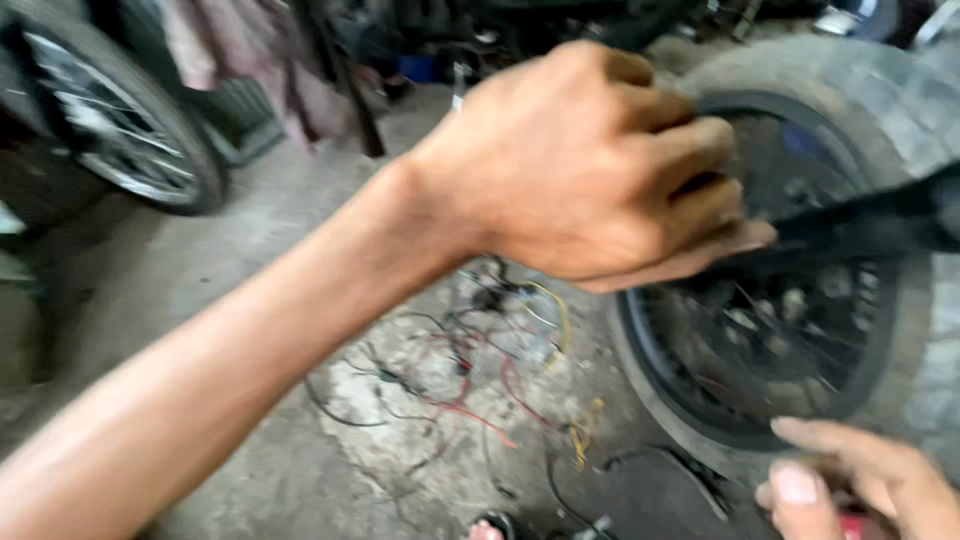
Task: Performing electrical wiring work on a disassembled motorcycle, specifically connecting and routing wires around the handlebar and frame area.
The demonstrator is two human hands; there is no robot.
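My left hand (610, 165) is clamping its fingers round a black bar (870, 225); the bar is running rightward, nearly level, across the wheel (760, 350); my right hand (865, 490) is pinching something red, fingers together.

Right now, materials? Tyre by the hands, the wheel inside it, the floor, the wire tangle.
Tyre: looks like rubber, matt grey, dusty, blocky tread. Wheel: probably metal, black finish, thin spokes. Floor: seems concrete, rough, stained. Wire tangle: thin leads, likely plastic-sheathed, red, yellow, black. Left hand grips a dark bar; blur hides its material.
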